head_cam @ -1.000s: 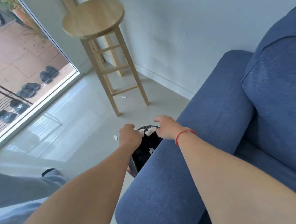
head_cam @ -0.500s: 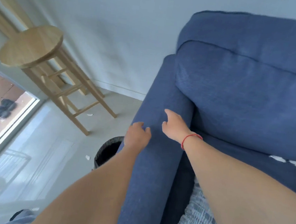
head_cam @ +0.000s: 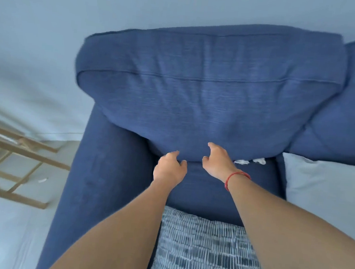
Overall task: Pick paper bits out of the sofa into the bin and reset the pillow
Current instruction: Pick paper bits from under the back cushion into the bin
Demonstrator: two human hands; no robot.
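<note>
The blue sofa (head_cam: 104,192) fills the view, its back cushion (head_cam: 198,92) leaning over the seat. Two white paper bits (head_cam: 249,161) lie in the crease where the back cushion meets the seat. My right hand (head_cam: 217,162), with a red string on the wrist, hovers just left of them, fingers curled and apart, holding nothing. My left hand (head_cam: 169,168) is beside it at the cushion's lower edge, fingers loosely bent and empty. A blue-and-white patterned pillow (head_cam: 208,253) lies on the seat's front under my forearms. The bin is out of view.
A pale grey pillow (head_cam: 328,194) rests on the seat at the right. A wooden stool (head_cam: 16,154) stands on the light floor left of the sofa arm, with a paper scrap (head_cam: 42,179) on the floor near it. The wall runs behind the sofa.
The view swung right from the bin and floor to the sofa seat. Both hands left the bin, crossed the sofa arm and now reach the crease under the back cushion.
</note>
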